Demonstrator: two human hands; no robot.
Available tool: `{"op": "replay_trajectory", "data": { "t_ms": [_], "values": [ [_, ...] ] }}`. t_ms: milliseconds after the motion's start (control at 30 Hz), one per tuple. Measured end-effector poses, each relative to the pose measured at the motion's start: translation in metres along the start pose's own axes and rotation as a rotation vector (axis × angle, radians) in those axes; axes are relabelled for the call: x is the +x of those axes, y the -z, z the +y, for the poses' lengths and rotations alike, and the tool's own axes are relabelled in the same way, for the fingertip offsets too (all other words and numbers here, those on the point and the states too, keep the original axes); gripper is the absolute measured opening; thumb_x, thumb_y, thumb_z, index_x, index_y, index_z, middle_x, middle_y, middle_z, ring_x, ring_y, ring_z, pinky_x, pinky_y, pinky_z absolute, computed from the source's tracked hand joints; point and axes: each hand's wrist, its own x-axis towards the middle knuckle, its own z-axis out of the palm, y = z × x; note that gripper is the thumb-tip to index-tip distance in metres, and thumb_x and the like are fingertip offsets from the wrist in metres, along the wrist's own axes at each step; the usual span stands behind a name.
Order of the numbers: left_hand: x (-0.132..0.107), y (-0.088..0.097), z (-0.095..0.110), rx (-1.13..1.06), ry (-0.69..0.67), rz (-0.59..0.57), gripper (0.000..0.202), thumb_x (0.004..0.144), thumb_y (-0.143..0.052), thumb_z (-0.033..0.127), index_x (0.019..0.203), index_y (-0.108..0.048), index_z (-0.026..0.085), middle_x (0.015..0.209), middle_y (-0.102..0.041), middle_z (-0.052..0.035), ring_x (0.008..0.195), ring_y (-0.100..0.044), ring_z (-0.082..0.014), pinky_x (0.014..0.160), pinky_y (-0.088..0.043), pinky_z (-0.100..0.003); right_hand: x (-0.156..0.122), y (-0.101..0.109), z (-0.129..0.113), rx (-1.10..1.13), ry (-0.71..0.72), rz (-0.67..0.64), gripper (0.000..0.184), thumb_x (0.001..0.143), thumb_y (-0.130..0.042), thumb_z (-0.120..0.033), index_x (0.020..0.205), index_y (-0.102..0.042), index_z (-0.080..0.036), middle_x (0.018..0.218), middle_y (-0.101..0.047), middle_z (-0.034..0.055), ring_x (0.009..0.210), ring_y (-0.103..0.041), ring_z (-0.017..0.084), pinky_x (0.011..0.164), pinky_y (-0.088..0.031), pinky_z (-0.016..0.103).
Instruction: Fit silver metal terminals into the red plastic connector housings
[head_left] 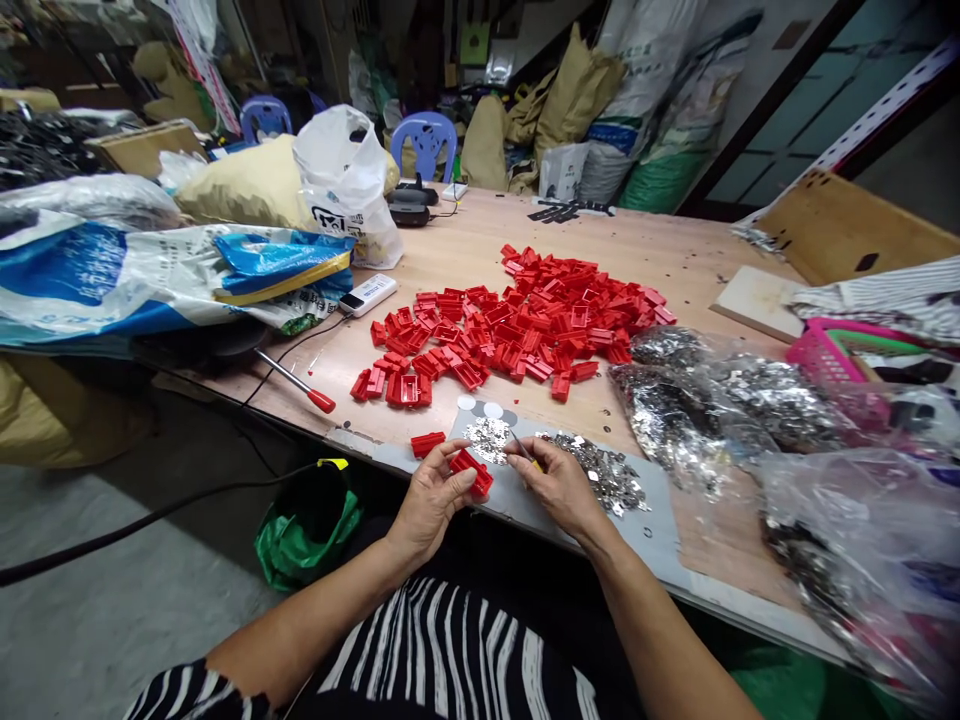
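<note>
My left hand (435, 495) is closed around a small red plastic housing (472, 470) at the near table edge. My right hand (551, 482) pinches a thin metal tool (520, 446) with a yellow tip, pointing toward a small heap of shiny metal pieces (487, 438). Another red housing (427, 443) lies just left of my left hand. A large pile of the same red housings (525, 325) spreads over the middle of the wooden table (675, 260). More small metal pieces (600, 470) lie on a grey mat (660, 530) beside my right hand.
Clear plastic bags of metal parts (697, 400) sit to the right, with a pink basket (832, 355) behind. A red-handled screwdriver (296, 382), a white remote-like device (367, 294), blue-and-white sacks (150, 275) and a white plastic bag (345, 180) lie left. A green bag (300, 530) hangs below the edge.
</note>
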Motion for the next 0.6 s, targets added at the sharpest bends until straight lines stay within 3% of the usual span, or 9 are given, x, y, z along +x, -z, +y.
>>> {"op": "replay_trajectory", "data": {
  "t_ms": [167, 333, 600],
  "values": [
    [0.001, -0.004, -0.002, 0.000, 0.028, 0.006, 0.045, 0.073, -0.074, 0.025, 0.115, -0.060, 0.022, 0.095, -0.065, -0.0022, 0.079, -0.063, -0.0117, 0.073, -0.053, -0.027, -0.020, 0.001, -0.017, -0.033, 0.064, -0.011, 0.017, 0.085, -0.054, -0.034, 0.092, -0.064, -0.021, 0.085, -0.067, 0.0019, 0.072, -0.057, 0.016, 0.067, -0.044, 0.028],
    [0.000, -0.007, -0.002, 0.009, 0.040, -0.011, 0.047, 0.072, -0.075, 0.026, 0.117, -0.061, 0.022, 0.098, -0.065, -0.0029, 0.082, -0.064, -0.0129, 0.073, -0.053, -0.026, -0.033, -0.002, -0.030, -0.132, 0.216, -0.008, 0.013, 0.087, -0.052, -0.025, 0.089, -0.065, -0.022, 0.087, -0.067, 0.0051, 0.078, -0.060, 0.019, 0.072, -0.046, 0.031],
    [0.001, -0.004, 0.000, 0.007, 0.086, -0.068, 0.045, 0.073, -0.075, 0.027, 0.115, -0.062, 0.021, 0.090, -0.066, -0.0035, 0.079, -0.064, -0.0142, 0.072, -0.051, -0.027, -0.035, 0.001, -0.026, -0.032, 0.274, -0.169, 0.013, 0.088, -0.054, -0.020, 0.089, -0.066, -0.023, 0.089, -0.064, 0.0036, 0.084, -0.059, 0.018, 0.076, -0.044, 0.028]
  ]
}}
